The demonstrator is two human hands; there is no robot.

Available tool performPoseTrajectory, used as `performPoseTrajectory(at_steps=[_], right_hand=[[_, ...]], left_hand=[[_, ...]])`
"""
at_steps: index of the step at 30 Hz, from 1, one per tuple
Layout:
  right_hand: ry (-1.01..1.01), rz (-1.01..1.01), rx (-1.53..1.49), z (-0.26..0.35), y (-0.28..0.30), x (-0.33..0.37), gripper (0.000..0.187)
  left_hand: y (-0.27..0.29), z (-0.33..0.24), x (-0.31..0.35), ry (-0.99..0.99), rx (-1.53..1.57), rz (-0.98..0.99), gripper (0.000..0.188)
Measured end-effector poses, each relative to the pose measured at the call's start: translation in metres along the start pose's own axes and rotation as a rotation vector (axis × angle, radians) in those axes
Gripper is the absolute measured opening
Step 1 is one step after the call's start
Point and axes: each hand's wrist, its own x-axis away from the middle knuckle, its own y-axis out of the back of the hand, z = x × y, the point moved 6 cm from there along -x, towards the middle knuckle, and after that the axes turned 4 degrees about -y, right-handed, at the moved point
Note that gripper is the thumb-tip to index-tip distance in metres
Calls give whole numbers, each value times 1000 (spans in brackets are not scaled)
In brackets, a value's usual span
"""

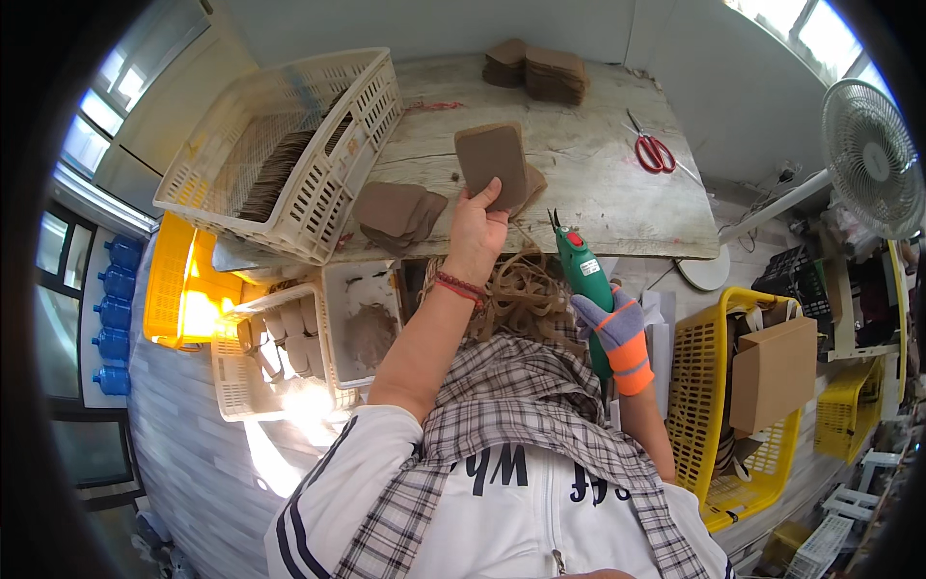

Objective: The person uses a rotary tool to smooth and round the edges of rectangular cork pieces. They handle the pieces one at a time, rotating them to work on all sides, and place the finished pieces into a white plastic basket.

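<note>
Holding a brown leather piece (492, 162) pinched in the left hand (476, 230) above the table (598, 183) — green electric cutter (585, 280) gripped closed by the gloved right hand (617, 328); piece should be kept steady for trimming.

Left hand (476, 229): grips brown leather piece (492, 163), 12 o'clock. Right hand (617, 328), gloved: grips green electric cutter (585, 273). Red scissors (653, 151), 2 o'clock.
</note>
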Motion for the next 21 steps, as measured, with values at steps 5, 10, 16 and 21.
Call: performPoseTrajectory(at_steps=[5,10,16,21], right_hand=[[9,-23,-60,17,-3,9,39],[11,-39,-39,29,-4,17,39],[8,-38,-28,40,-5,25,36],[39,-62,-26,44,-1,25,34]], left_hand=[[-19,18,19,18,190,13,41],[-27,29,28,37,263,36,39],[-26,40,34,66,248,49,39],[-26,43,46,91,186,124,39]])
